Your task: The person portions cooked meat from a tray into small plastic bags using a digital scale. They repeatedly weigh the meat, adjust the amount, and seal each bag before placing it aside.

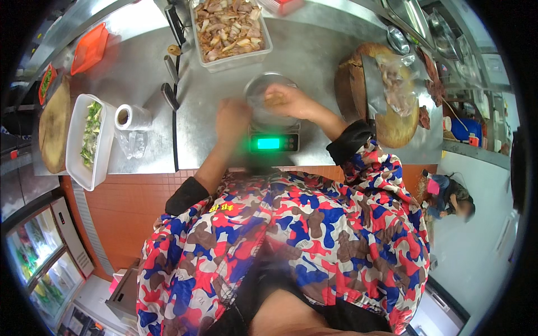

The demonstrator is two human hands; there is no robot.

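Observation:
A digital kitchen scale (294,143) with a lit green display stands near the front edge of the steel worktop (311,63). My right hand (290,102) is over its round pan (256,84), fingers curled. A brownish patch shows at those fingers, but I cannot tell whether it is food they hold. Clear film, perhaps a plastic bag, seems to lie on the pan. My left hand (233,119) is blurred beside the pan's left side, and its grip is unclear. Beyond the scale sits a clear plastic tub (237,62) full of sliced cooked meat (229,29).
Knives (170,96) hang along a dark strip at left, near a plastic bag roll (133,117) and a white tub (72,138) of chopped greens. At right, a cleaver (372,84) and bagged meat (397,84) lie on a round wooden chopping block (395,130). A person (452,195) sits far right.

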